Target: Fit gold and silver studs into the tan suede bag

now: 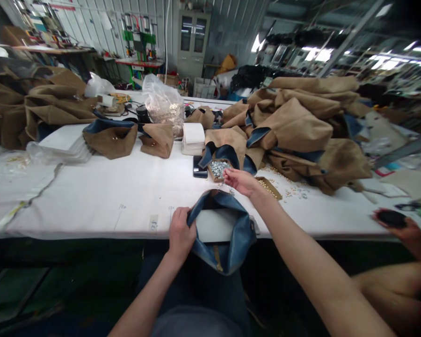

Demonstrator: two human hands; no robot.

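Right forearm (301,262) outstretched, the right hand (243,182) reaches the silver pieces (219,166), its grip unclear; the left hand (181,234) clasps the blue-lined bag (243,236) by its left rim at the near edge of the table (91,201), best kept wide.

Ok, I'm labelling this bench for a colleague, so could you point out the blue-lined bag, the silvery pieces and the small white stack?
Blue-lined bag (243,234): head view, right side of its lining.
Silvery pieces (219,167): head view, middle of the heap.
White stack (193,134): head view, top face.
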